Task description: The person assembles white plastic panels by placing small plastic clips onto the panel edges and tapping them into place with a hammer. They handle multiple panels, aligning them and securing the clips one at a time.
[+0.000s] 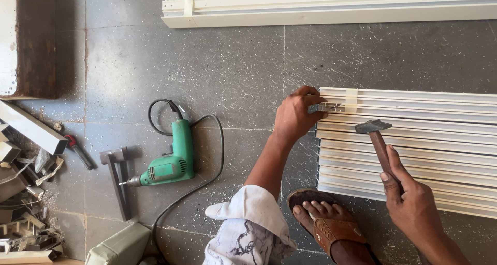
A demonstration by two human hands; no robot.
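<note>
My right hand [411, 197] grips the brown wooden handle of a hammer [377, 138], whose dark metal head hangs just above a stack of white ribbed profiles [414, 151] lying on the floor at the right. My left hand [295, 115] rests at the stack's left end, fingers pinching a small metal bracket [327, 107] set into one profile channel. The hammer head is a short way right of and below that bracket. My sandalled foot [323, 218] stands by the stack's near corner.
A green electric drill [168, 164] with a black cable lies on the grey tiled floor, beside a second hammer [118, 177] and a screwdriver [78, 151]. More white profiles [331, 6] run along the top. Metal offcuts [23, 192] pile at the left.
</note>
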